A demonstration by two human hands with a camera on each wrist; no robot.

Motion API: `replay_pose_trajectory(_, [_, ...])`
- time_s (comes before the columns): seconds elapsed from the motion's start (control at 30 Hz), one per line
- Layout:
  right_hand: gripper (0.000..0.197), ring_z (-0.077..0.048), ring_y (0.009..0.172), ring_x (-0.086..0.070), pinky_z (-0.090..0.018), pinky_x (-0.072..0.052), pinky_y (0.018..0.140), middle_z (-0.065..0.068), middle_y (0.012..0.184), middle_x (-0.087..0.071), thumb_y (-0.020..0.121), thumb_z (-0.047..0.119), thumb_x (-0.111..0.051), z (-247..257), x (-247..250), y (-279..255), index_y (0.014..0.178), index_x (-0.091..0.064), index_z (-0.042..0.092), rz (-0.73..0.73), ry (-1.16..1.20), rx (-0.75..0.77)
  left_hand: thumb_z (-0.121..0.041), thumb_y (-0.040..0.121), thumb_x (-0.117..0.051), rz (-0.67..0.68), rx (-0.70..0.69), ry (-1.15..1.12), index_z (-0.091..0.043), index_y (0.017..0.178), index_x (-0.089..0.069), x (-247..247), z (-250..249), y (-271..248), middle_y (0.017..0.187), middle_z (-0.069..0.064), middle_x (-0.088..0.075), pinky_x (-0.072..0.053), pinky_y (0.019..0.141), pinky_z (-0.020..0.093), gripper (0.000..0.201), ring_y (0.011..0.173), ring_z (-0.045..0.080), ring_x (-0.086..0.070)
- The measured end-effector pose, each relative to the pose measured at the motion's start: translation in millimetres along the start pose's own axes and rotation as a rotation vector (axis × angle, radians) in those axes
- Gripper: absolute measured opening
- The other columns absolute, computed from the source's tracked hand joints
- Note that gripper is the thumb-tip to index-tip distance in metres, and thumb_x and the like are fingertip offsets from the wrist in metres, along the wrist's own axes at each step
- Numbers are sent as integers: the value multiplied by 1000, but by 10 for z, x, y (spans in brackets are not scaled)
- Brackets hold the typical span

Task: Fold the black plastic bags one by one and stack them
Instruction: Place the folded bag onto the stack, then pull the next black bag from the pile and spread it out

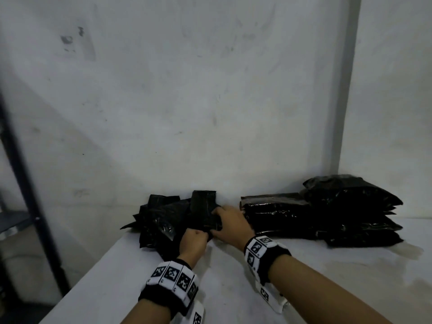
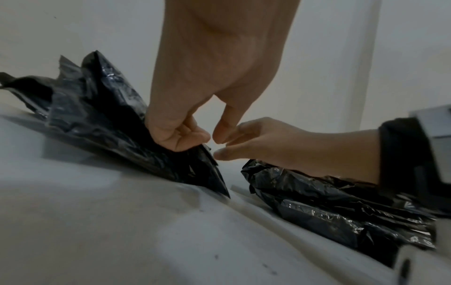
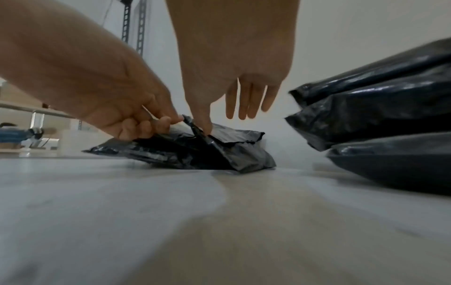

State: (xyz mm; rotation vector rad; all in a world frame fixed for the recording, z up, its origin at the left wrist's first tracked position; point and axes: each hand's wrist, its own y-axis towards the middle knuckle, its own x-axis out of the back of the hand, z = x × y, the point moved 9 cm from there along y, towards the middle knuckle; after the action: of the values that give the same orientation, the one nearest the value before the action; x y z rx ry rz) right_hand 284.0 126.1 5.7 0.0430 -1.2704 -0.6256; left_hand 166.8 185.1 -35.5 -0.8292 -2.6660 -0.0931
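Observation:
A loose heap of small crumpled black bags (image 1: 159, 220) lies on the white table (image 1: 233, 295) against the wall. My left hand (image 1: 194, 238) grips the near edge of the top black bag (image 1: 203, 213), its fingers curled round the plastic (image 2: 180, 135). My right hand (image 1: 230, 222) rests on the same bag from the right. Its thumb presses the plastic down while the other fingers (image 3: 244, 104) stay straight. To the right stands a taller stack of flat black bags (image 1: 339, 211), also at the right of both wrist views (image 2: 329, 208) (image 3: 378, 108).
The table's left edge runs close beside the heap, with a dark metal post (image 1: 25, 183) and shelving beyond it. A grey-white wall (image 1: 210, 101) closes the back. Bare tabletop lies in front of both piles, toward me.

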Motion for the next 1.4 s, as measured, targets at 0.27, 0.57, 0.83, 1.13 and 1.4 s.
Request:
replay_pose_trajectory(0.27, [35,-27,108,-62,-27,-49,88,-11,117,-68,85,5,-56,57,-97,142,117,-69,12,61,205,-32,-23,82,-66,-18,87,-325,5,114,-65,77,243,217,100,29,-67,-52,87,41,42,92,29,-64])
replay_pose_trajectory(0.57, [22,-11,94,-68,-27,-53,86,-3,101,-75,88,23,-69,195,223,-278,108,-75,14,101,516,120,-30,90,-63,23,137,-552,3,109,-66,-38,-4,-170,98,22,-71,-59,65,39,38,88,37,-69])
replay_pose_trajectory(0.83, [39,9,81,-62,-4,-42,74,-2,99,-68,79,-9,-54,-101,807,-650,112,-70,5,-88,541,43,-10,101,-37,4,94,-565,-1,120,-51,123,-45,-562,98,19,-63,-53,62,37,25,77,28,-61])
replay_pose_trajectory(1.13, [51,-8,105,-61,-24,-53,90,3,117,-64,79,-6,-68,-388,1204,-1338,121,-65,24,53,479,7,-14,96,-43,83,121,-494,-10,76,-55,99,-237,-1125,70,7,-54,-41,56,31,24,58,21,-52])
replay_pose_trajectory(1.4, [20,-14,61,-58,-25,-52,60,4,65,-60,94,21,-62,-773,1899,-2177,87,-70,4,11,553,-128,-13,95,-41,392,87,-230,-8,84,-56,-507,-544,-1675,61,2,-59,-47,57,29,19,56,25,-57])
